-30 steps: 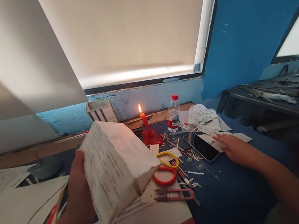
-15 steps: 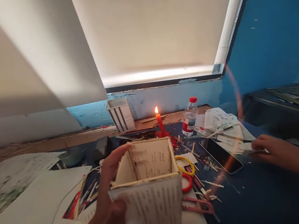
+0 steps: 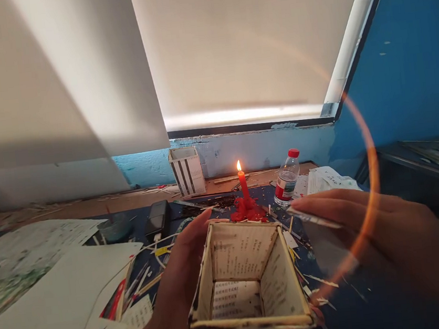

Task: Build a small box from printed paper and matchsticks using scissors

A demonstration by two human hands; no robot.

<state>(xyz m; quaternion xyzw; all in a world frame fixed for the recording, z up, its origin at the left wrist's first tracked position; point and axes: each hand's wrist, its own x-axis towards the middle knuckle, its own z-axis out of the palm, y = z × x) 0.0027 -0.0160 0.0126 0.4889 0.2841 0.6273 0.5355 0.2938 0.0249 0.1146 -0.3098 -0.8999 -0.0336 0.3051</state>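
1. Left hand [image 3: 177, 280] cups a square paper box [image 3: 241, 252] at bottom centre, open end up: it looks light and flimsy, best held at its stiffened corners.
2. Right hand [image 3: 373, 226], apart at lower right, pinches a thin strip [image 3: 313, 218].
3. Farther off, upper centre, a lit red candle [image 3: 243, 184] burns.

Looks like a small craft workshop to me: a cluttered workbench [image 3: 89, 206] under a roller blind [image 3: 238, 46], paper scraps [image 3: 320, 282] all over, a red candle [image 3: 243, 185] in melted wax, and another bench of sticks [image 3: 420, 155] by the blue wall [image 3: 398, 59] at right.
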